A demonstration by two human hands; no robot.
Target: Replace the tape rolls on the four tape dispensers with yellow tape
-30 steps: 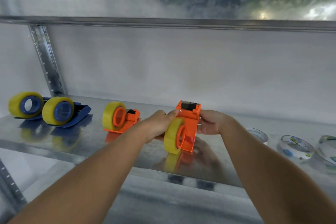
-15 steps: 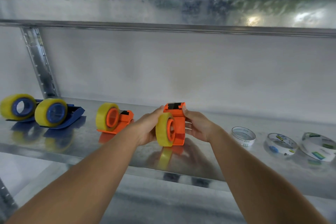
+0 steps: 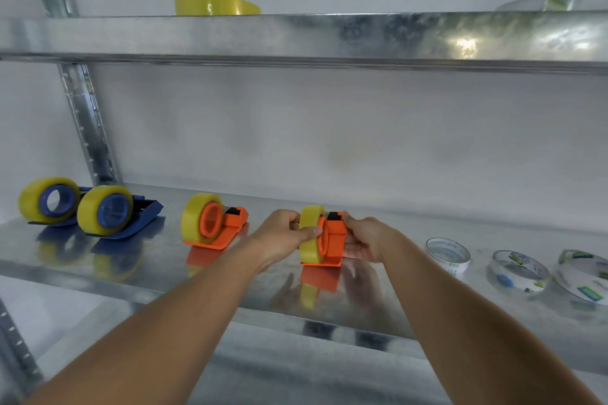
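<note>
An orange dispenser [image 3: 335, 242] carrying a yellow tape roll [image 3: 309, 233] stands upright on the metal shelf [image 3: 158, 256] at the middle. My left hand [image 3: 283, 235] grips the yellow roll from the left, thumb across its face. My right hand [image 3: 365, 238] holds the dispenser's right side. To the left stands a second orange dispenser [image 3: 227, 227] with yellow tape [image 3: 194, 217]. Two blue dispensers [image 3: 144, 210], each bearing a yellow roll [image 3: 98, 209], stand at the far left.
Three clear tape rolls [image 3: 447, 253] lie flat on the shelf to the right. On the upper shelf [image 3: 296, 36] sit a spare yellow roll [image 3: 217, 5] and a clear roll [image 3: 539, 3]. A perforated upright post [image 3: 85, 122] stands at the left.
The orange dispenser in my hands came down from a lifted, tilted hold and now rests with its base on the shelf. Both hands stayed on it.
</note>
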